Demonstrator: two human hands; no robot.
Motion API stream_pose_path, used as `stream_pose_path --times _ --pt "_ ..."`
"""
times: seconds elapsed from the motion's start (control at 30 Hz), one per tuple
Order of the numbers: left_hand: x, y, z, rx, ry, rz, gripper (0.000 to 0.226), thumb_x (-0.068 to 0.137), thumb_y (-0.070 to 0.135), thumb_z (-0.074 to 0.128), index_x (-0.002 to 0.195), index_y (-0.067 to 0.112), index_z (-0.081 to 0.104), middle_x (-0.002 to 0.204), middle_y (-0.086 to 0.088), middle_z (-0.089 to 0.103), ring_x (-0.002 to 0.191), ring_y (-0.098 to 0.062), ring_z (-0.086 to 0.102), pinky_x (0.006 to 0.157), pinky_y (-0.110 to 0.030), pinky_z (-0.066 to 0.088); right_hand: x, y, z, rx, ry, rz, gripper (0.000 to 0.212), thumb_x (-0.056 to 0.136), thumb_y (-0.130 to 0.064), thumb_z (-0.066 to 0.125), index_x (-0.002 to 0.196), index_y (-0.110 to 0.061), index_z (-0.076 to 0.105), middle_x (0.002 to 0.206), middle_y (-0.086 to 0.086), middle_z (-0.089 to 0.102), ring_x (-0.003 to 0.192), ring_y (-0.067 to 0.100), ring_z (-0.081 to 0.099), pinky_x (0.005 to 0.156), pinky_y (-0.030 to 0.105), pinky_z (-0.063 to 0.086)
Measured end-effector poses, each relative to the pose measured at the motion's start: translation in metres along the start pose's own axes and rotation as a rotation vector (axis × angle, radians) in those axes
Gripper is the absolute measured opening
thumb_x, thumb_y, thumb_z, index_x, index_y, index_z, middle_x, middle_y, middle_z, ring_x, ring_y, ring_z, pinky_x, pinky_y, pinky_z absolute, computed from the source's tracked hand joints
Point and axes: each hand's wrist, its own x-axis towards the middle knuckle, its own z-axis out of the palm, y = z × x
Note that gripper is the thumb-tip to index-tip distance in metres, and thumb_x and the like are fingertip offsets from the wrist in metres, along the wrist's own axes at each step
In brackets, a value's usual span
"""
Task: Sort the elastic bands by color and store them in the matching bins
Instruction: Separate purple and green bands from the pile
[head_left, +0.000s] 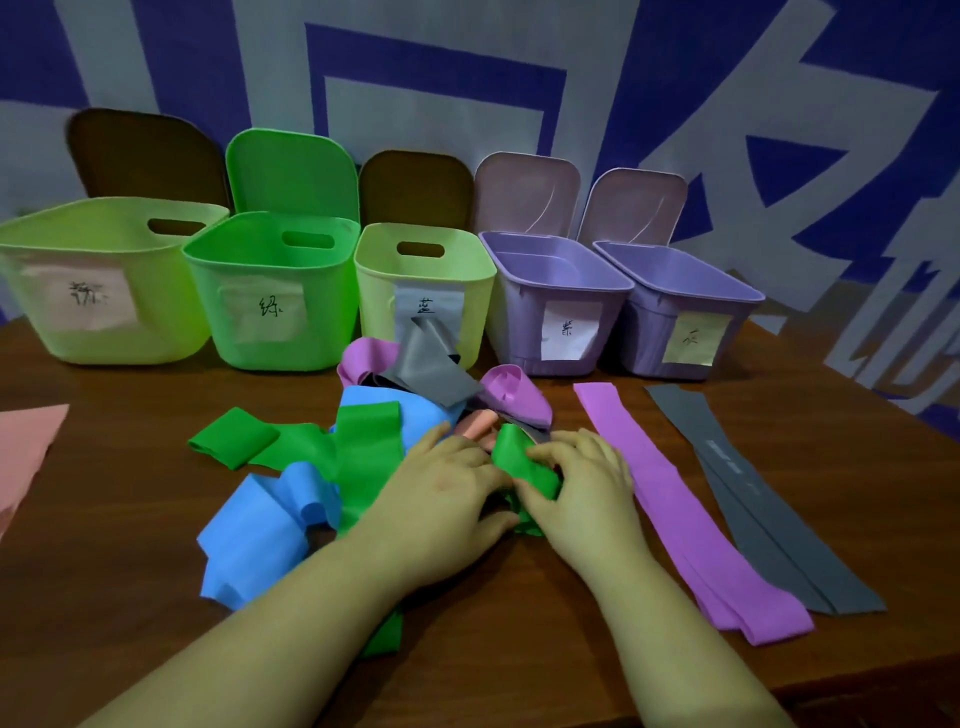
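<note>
In the head view we had both hands at the near middle of the table, on the heap of bands. Our left hand lay fingers loosely spread over the heap, fingertips touching a crumpled green band; our right hand pinched that same band from the other side, thumb and fingers curled on its fold. The band sat directly between the two hands, bunched up, so we could tell no clear long axis there; more green trailed left and toward the near edge under the left forearm, but whether it was the same band we could not tell. The green bin stood along the far edge, ahead and to the left, so we judged the left hand nearer it.

Five bins lined the far edge, lids up behind them: a yellow-green bin at the far-left, the green one, a smaller pale bin, then two purple bins. Each carried a paper label. The insides we could see held nothing; the floors of the left three were hidden.

A purple band and a grey band lay flat toward the right edge, running far to near; a blue band lay left of the hands
</note>
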Motion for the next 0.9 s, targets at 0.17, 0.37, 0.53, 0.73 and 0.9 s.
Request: stream_pose_path --times 0.17,0.37,0.53,0.73,0.9 --pt "0.002 -0.007 -0.011 -0.066 0.101 -0.060 0.038 0.068 0.047 0.058 0.092 0.021 0.073 0.079 0.004 0.069 0.074 -0.021 0.063 0.077 -0.026 0.038 -0.001 -0.004 -0.003 0.170 0.111 -0.116 0.013 0.070 -0.021 0.074 0.081 -0.018 0.067 0.093 -0.002 0.066 0.095 0.026 0.059 0.085 0.038 0.042" --pt "-0.006 -0.012 -0.017 -0.299 0.057 -0.140 0.055 0.074 0.057 0.052 0.109 0.017 0.068 0.105 0.003 0.068 0.097 -0.017 0.061 0.089 -0.025 0.039 -0.013 -0.019 -0.020 0.427 0.119 -0.150 0.013 0.077 -0.031 0.074 0.084 -0.031 0.063 0.083 -0.015 0.065 0.084 0.007 0.060 0.072 0.026 0.048" --pt "-0.004 -0.010 -0.024 -0.495 0.042 -0.258 0.011 0.085 0.015 0.062 0.094 0.020 0.067 0.090 0.000 0.065 0.089 -0.015 0.054 0.077 -0.025 0.038 -0.016 -0.023 -0.025 0.583 0.109 -0.063 0.027 0.076 -0.021 0.077 0.082 -0.039 0.059 0.082 -0.013 0.066 0.079 0.004 0.061 0.066 0.016 0.047" --pt "-0.002 -0.012 -0.031 -1.086 0.156 -0.476 0.021 0.091 0.005 0.057 0.093 0.024 0.064 0.090 0.003 0.072 0.085 -0.006 0.067 0.083 -0.022 0.050 -0.011 -0.023 -0.025 1.009 -0.113 0.070 0.040 0.083 0.001 0.065 0.111 -0.025 0.054 0.078 0.003 0.073 0.080 0.015 0.070 0.074 0.026 0.056" --pt "0.000 -0.018 -0.026 -1.186 0.244 -0.579 0.012 0.081 0.027 0.066 0.092 0.023 0.066 0.090 -0.017 0.072 0.089 -0.030 0.068 0.088 -0.044 0.052 -0.007 -0.025 -0.025 1.185 -0.078 0.152 0.043 0.084 0.006 0.061 0.112 -0.025 0.053 0.079 0.003 0.071 0.078 0.013 0.070 0.068 0.021 0.055"
